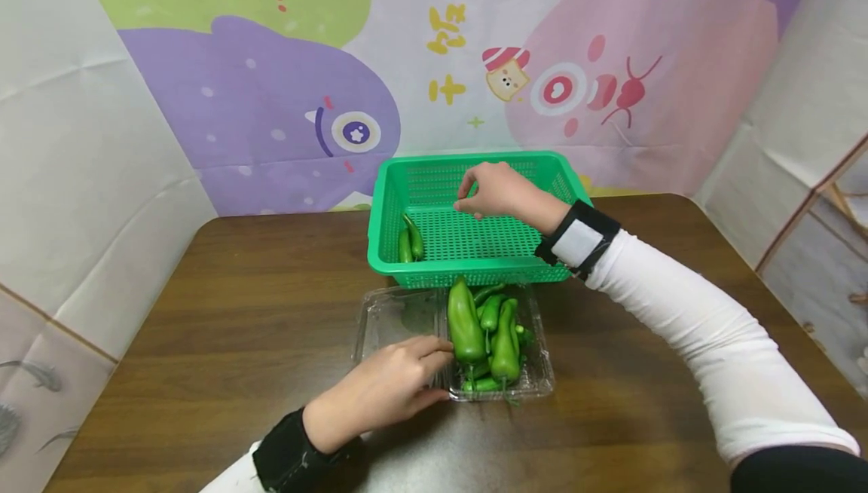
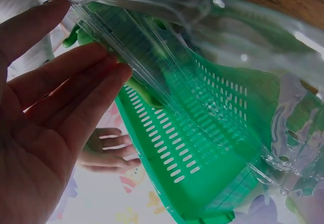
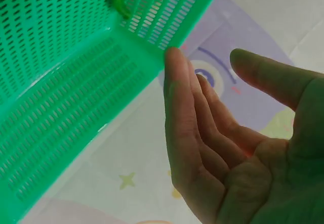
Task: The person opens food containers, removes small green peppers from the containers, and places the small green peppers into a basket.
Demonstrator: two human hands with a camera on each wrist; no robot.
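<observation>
A clear plastic clamshell box [image 1: 400, 319] lies unfolded on the table, its right half filled with several green peppers [image 1: 465, 323]. My left hand [image 1: 389, 381] rests at the box's middle fold, with fairly straight fingers and the thumb touching its near edge. Behind it stands a green perforated basket [image 1: 475, 273], where two slim green peppers [image 1: 415, 238] lie in the left corner. My right hand [image 1: 498, 190] hovers over the basket, holding nothing; in the right wrist view the thumb and fingers [image 3: 179, 102] are apart.
The brown wooden table [image 1: 271, 289] reaches back to a cartoon-printed cloth [image 1: 305, 101] hanging just behind the basket. White wall panels [image 1: 81, 139] flank it. The box sits close against the basket's near side.
</observation>
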